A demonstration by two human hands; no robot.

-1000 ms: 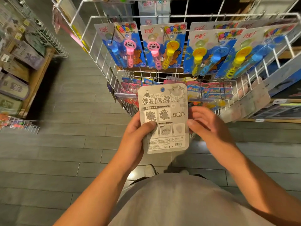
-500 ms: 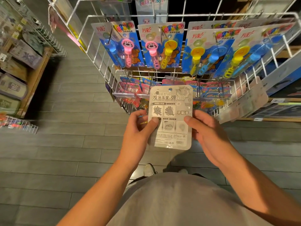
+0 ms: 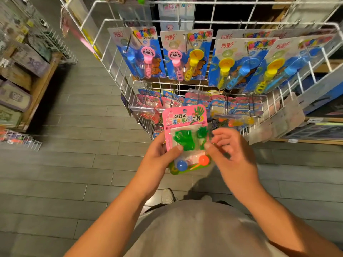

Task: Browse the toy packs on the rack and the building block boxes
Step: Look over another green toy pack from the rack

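Note:
My left hand (image 3: 157,154) grips a pink toy pack (image 3: 185,118) by its left edge, thumb on the front. The pack faces me and shows a green sticky hand, a green spiky ball, a blue ball and an orange ball. My right hand (image 3: 233,156) is blurred at the pack's right edge, its fingers loose and spread and its thumb tip at the edge. Behind the pack stands the white wire rack (image 3: 111,47). Blue bubble-wand packs (image 3: 144,52) hang on its upper row and smaller pink and blue packs (image 3: 219,104) on its lower row.
A wooden shelf (image 3: 37,80) with flat boxes stands at the left. A low wire basket (image 3: 22,140) juts out beneath it. Dark boxes (image 3: 324,130) lie on a shelf at the right behind the rack. Grey plank floor (image 3: 74,164) runs between, and my shoe (image 3: 168,195) shows below.
The pack has been turned from its grey printed back to its pink front. It moved slightly right toward the rack, and my right hand loosened from its right edge.

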